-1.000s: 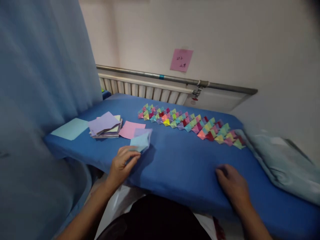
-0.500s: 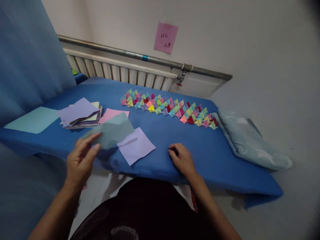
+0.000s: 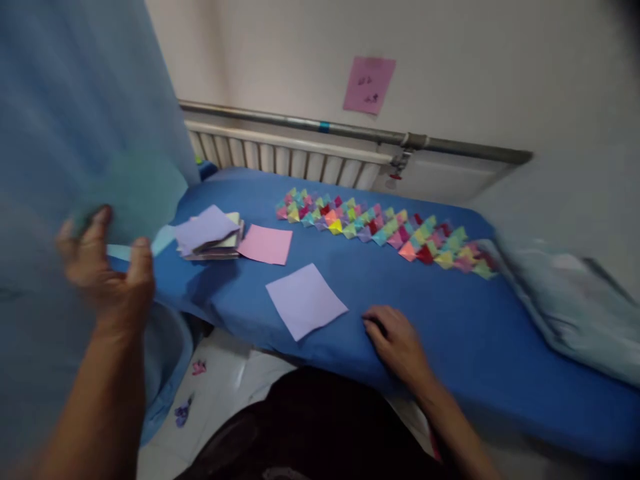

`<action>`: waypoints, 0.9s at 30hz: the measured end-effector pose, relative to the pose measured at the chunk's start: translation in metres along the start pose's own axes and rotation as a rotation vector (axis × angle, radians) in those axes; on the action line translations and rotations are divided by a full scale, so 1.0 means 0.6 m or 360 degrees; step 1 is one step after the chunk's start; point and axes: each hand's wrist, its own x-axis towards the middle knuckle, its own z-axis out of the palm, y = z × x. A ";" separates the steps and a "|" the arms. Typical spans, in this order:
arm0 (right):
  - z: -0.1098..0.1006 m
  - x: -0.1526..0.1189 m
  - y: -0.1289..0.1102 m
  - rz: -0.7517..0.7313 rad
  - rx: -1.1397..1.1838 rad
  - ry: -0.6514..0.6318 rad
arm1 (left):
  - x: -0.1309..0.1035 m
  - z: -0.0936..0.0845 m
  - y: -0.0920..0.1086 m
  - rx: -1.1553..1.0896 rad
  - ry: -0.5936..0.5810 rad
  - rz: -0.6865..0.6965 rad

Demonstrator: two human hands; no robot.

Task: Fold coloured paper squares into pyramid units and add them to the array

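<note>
Your left hand (image 3: 113, 277) has just swung far over to your left, taking the blue-green sheet (image 3: 150, 193) with it. A moment ago that sheet partly covered the purple sheet (image 3: 306, 301); now the two are well apart, so the purple one lies flat and bare on the blue cloth (image 3: 450, 320). The blue-green sheet is up in the air, in front of the curtain (image 3: 100, 80), and the pale blue sheet (image 3: 164, 241) shows past its lower edge. Your left thumb sits away from your fingers, and it is too blurry to tell if they pinch the sheet. Your right hand (image 3: 395, 337) rests on the cloth, just beside the purple sheet's right corner. Its fingers are loosely curled with no paper to be seen in them, but I can't tell if the tips touch. The blue-green sheet sticks out to the right from your left hand, with one side facing the radiator (image 3: 280, 160); your fingers hide part of it, so I can't tell which way is longest. The purple sheet looks about square, so no side is clearly the long one. One corner points to the wall, and the opposite one points back at you.
</note>
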 end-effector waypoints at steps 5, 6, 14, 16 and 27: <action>0.003 0.005 0.009 0.0011 0.0021 0.0041 | 0.034 0.023 -0.031 0.0340 0.0369 0.0460; 0.003 0.006 0.010 0.0018 0.0026 0.0038 | 0.036 0.028 -0.039 0.0358 0.0399 0.0430; -0.005 0.009 0.002 0.0029 0.0018 0.0035 | 0.030 0.085 -0.097 0.0363 0.0045 0.0275; -0.005 0.010 0.002 0.0025 0.0013 0.0033 | 0.028 0.101 -0.107 0.0395 -0.0124 0.0246; -0.003 0.007 0.001 0.0021 -0.0004 0.0055 | 0.000 0.146 -0.118 0.0369 -0.0658 0.0250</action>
